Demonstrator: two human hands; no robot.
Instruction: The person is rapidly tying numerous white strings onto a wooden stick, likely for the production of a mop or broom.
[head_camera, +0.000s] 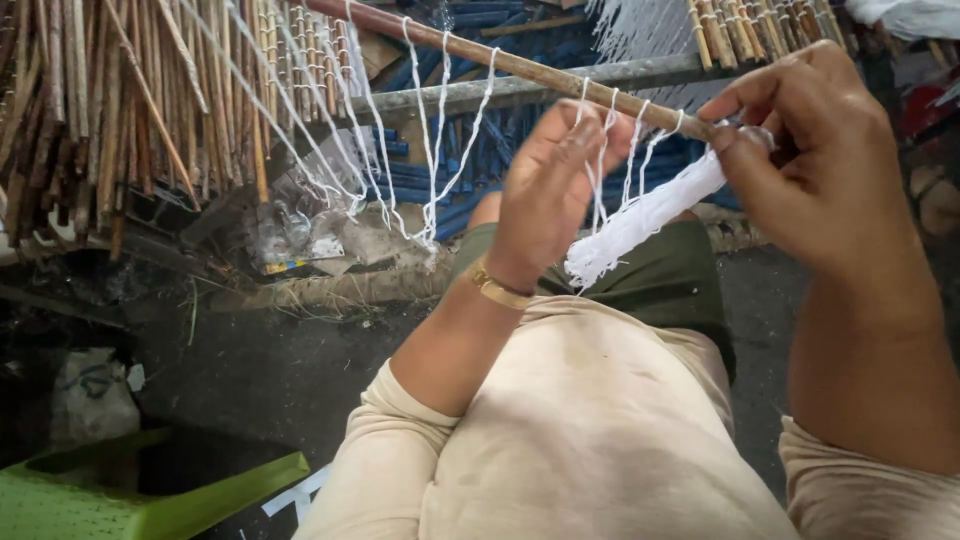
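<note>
Dark, dusty ground (300, 370) underfoot, with a green plastic chair (130, 500) sitting well below and left of the wooden stick (520, 68), and a rack of bamboo slats (120, 90) hanging just left of it.

Head view only. Looking risky for the white cord loops (430, 150) strung along the stick: probably slipping or bunching unevenly if tension drops, and the stick maybe rolling, since only a fingertip pinch is holding its right end.

Right hand (830, 170) pinching closed, thumb and forefinger clamping the stick's end together with the white cord bundle (640, 220) dangling just under it. Left hand (550, 190) half open just below the stick, fingers (585, 130) hooking into strands, not fully gripping.
</note>
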